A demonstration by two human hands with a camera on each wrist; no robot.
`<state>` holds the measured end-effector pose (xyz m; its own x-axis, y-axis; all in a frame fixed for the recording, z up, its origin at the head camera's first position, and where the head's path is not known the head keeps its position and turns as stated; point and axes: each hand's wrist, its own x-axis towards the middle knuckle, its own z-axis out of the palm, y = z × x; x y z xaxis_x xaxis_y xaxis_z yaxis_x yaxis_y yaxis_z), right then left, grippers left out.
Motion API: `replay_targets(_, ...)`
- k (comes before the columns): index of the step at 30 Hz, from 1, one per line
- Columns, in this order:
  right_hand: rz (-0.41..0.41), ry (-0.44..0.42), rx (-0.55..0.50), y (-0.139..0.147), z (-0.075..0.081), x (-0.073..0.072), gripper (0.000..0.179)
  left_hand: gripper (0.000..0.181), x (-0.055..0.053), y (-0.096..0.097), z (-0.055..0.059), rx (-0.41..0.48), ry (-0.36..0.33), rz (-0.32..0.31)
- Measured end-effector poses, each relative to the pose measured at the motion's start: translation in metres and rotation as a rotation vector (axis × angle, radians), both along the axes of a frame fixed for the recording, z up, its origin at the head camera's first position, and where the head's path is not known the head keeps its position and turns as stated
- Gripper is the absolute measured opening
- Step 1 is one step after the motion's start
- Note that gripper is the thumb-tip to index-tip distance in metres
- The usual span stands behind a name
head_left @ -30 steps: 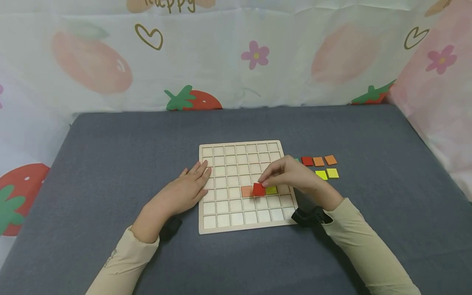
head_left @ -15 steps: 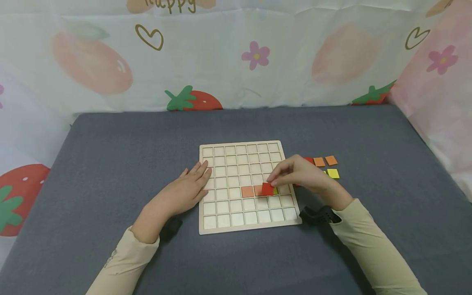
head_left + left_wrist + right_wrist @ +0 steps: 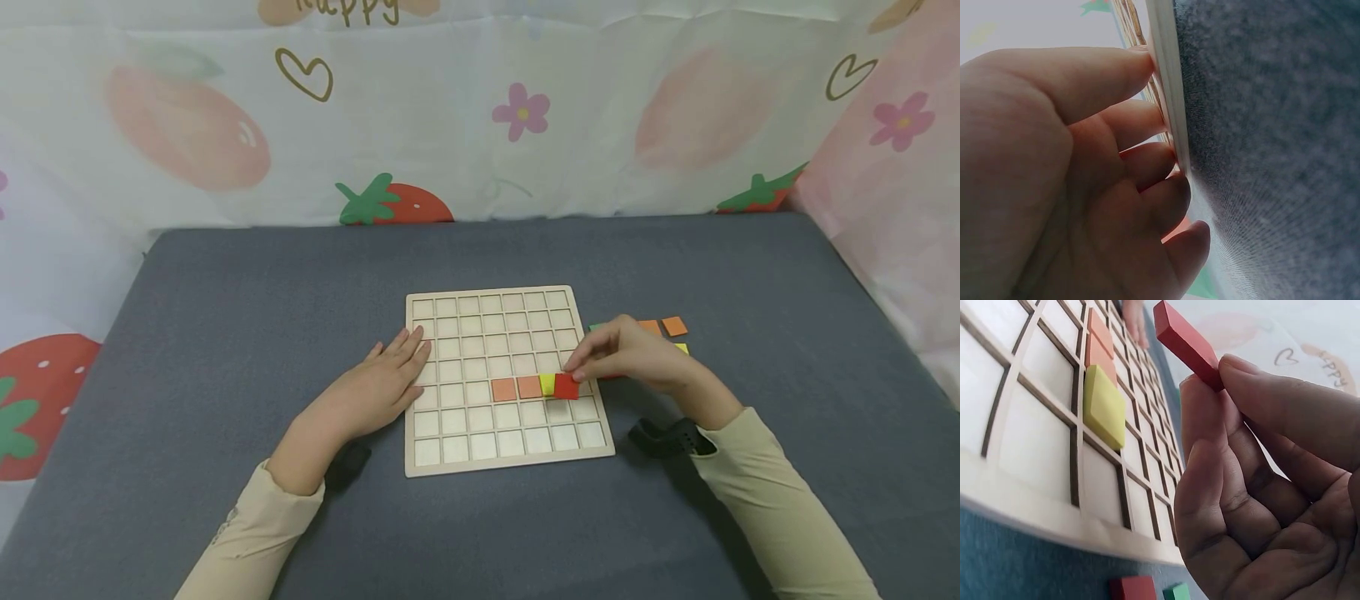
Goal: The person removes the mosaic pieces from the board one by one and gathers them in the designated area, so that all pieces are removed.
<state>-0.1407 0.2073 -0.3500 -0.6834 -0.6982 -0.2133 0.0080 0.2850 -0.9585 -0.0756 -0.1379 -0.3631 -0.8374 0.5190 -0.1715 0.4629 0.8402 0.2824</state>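
A wooden grid board [image 3: 511,467] lies on the grey cloth. Along one of its rows sit two orange tiles [image 3: 503,390] and a yellow tile [image 3: 1104,406], side by side in their cells. Between thumb and fingertip my right hand [image 3: 637,358] pinches a red square tile [image 3: 566,387], raised above the board near its right edge. In the head view that tile overlaps part of the yellow one. My left hand [image 3: 378,383] rests with fingers extended on the board's left edge; the left wrist view shows its fingertips [image 3: 1141,65] along the wooden rim.
Right of the board lie loose tiles, partly hidden by my right hand: orange tiles [image 3: 674,326], a yellow tile [image 3: 682,348], a green tile [image 3: 1177,592] and a red tile [image 3: 1135,588]. A printed curtain [image 3: 585,50] hangs behind the table's far edge.
My right hand has carried the red tile to the right, from over the second orange tile, across the yellow tile, to the cell beside it. The left hand has stayed in place.
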Motion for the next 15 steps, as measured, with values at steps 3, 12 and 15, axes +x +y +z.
replay_targets(3,-0.01,0.008,0.025,0.004,0.003,0.001,0.015,0.055,0.0,0.0,0.0,-0.001,0.001,0.0)
replay_targets(12,0.037,0.042,0.021,0.021,0.004,0.0,0.014,0.055,0.0,0.001,0.001,-0.006,0.002,0.0)
replay_targets(15,0.045,0.05,0.039,0.027,0.004,0.0,0.014,0.055,0.0,0.001,0.001,-0.01,0.003,0.001)
